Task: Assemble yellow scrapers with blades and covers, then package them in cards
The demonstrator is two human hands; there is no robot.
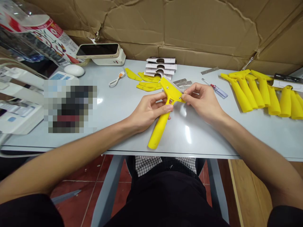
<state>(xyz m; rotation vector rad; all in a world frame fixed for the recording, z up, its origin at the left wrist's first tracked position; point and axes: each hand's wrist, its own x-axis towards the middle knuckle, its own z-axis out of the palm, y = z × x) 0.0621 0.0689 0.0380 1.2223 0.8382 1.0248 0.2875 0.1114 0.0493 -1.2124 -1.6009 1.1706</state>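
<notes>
A yellow scraper (161, 126) is held over the table, its wide head up and its handle slanting down to the left. My left hand (150, 110) is closed round its neck, thumb on the front. My right hand (203, 101) pinches the right end of the head, where a metal blade (177, 88) shows along the upper edge. Two screws show in the head. Just behind lie loose metal blades (186, 83), yellow plates (148, 85) and a stack of white sleeves (161, 66). A screwdriver (219, 91) lies beyond my right hand.
Several yellow handles (243, 94) are lined up at the right beside a black-and-white box (287, 82). A single blade (210, 70) lies at the back. At the left are a phone (99, 50), a white cable (115, 79), a mouse (74, 70) and bottles. Cardboard (201, 31) stands behind the table.
</notes>
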